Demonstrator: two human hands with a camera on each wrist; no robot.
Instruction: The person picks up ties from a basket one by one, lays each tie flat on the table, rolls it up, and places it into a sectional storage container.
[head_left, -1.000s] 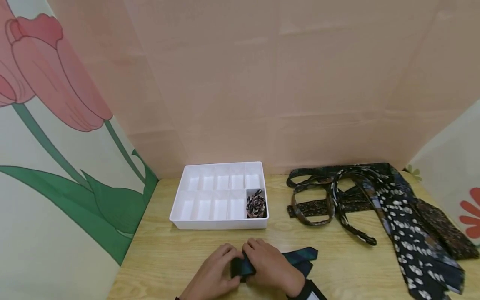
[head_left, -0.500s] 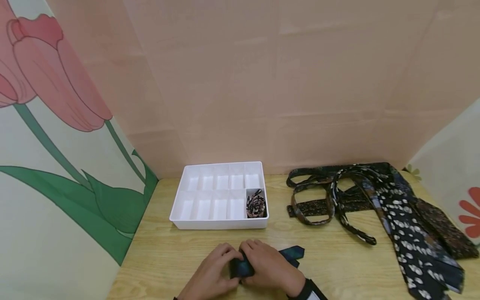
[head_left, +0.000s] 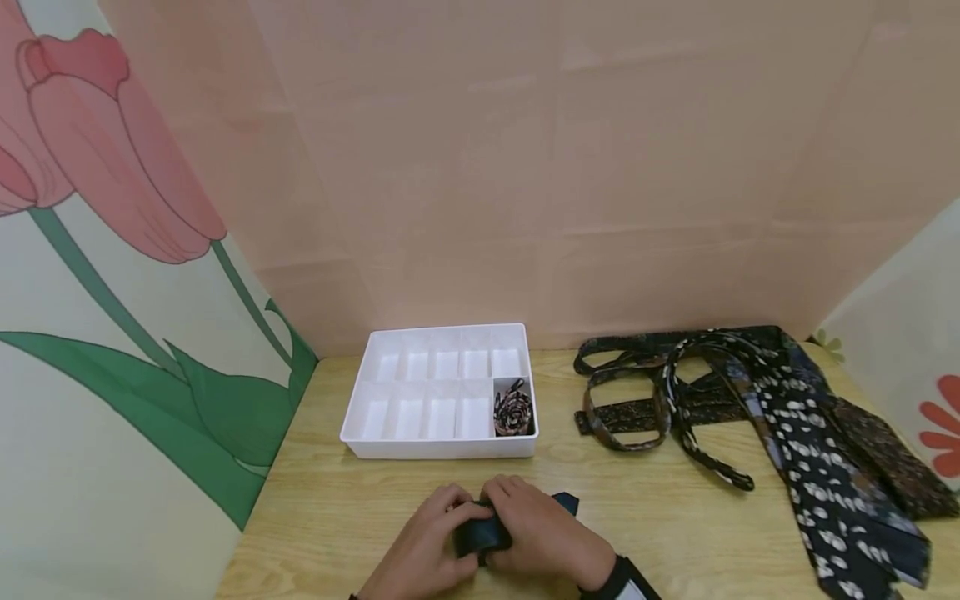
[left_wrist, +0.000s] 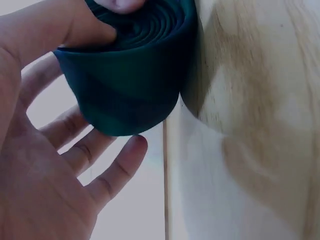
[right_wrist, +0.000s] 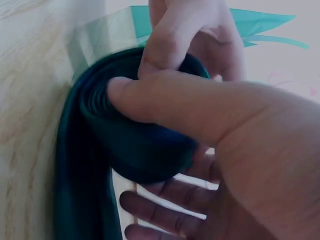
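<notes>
A dark green-blue necktie (head_left: 474,536) stands rolled into a coil on the table, between both hands. My left hand (head_left: 433,546) holds the coil from the left; in the left wrist view its thumb lies at the spiral's edge. From the right, my right hand (head_left: 543,533) grips the same necktie (right_wrist: 145,150), its thumb pressing the spiral's side. A short unrolled tail pokes out beyond the right hand in the head view. Behind the hands sits a white divided tray (head_left: 442,450), with a rolled patterned necktie (head_left: 513,412) in its front right compartment.
Several patterned neckties (head_left: 806,450) lie loosely heaped on the right of the wooden table (head_left: 300,500), their narrow ends looped toward the middle. A plain pinkish-brown backdrop (head_left: 525,167) rises behind the tray, with flower-printed panels on both sides.
The necktie's free tail has drawn in leftward and grown much shorter as the coil winds up. Both hands stay in nearly the same place. The tray and other neckties have not moved.
</notes>
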